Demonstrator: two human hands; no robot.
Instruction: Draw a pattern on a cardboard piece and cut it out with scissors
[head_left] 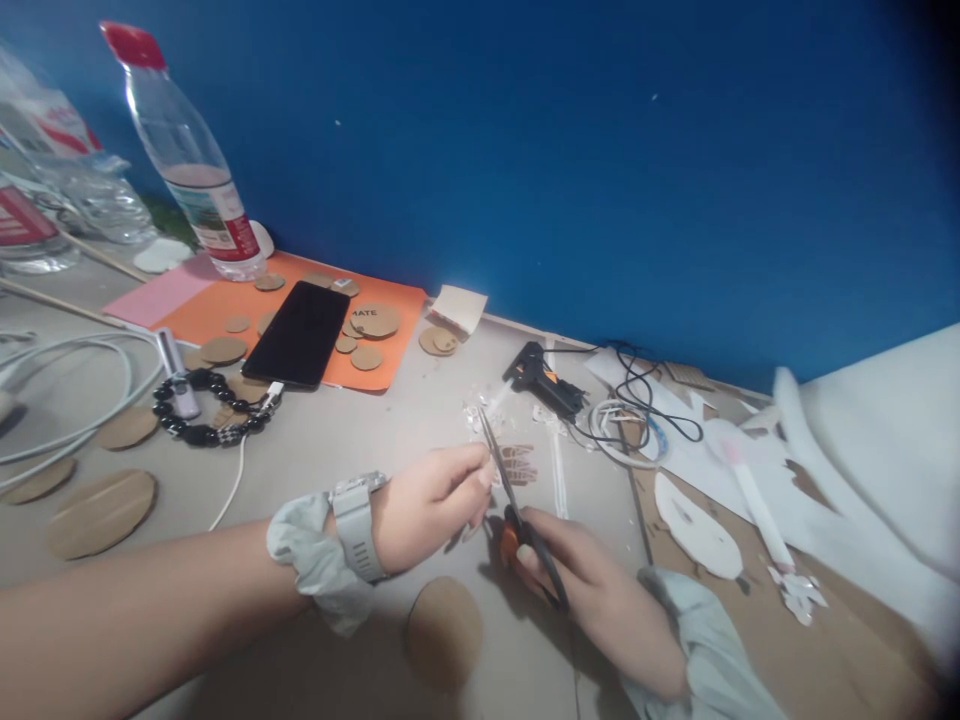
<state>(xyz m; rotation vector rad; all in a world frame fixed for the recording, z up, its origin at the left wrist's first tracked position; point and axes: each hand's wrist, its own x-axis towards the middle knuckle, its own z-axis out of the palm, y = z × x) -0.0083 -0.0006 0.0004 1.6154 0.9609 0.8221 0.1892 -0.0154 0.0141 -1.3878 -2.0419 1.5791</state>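
My right hand (581,570) grips the black and orange handles of a pair of scissors (501,465), whose blades point up and away from me. Close by on the left is my left hand (431,500), its fingers pinched together next to the blades; whatever they hold is too small to make out. A small brown striped piece (519,464) lies on the table just beyond the scissors. Below my hands rests a round cardboard disc (445,635). The scissor tips reach toward a patch of clear glue scraps (486,412).
Behind the scissors lies a black glue gun (546,382) with a coiled cable. A phone (298,335) and several cardboard discs sit on an orange sheet (405,310). At left stand a bottle (199,170) and a bead bracelet (199,432). White paper cutouts (697,525) cover cardboard at right.
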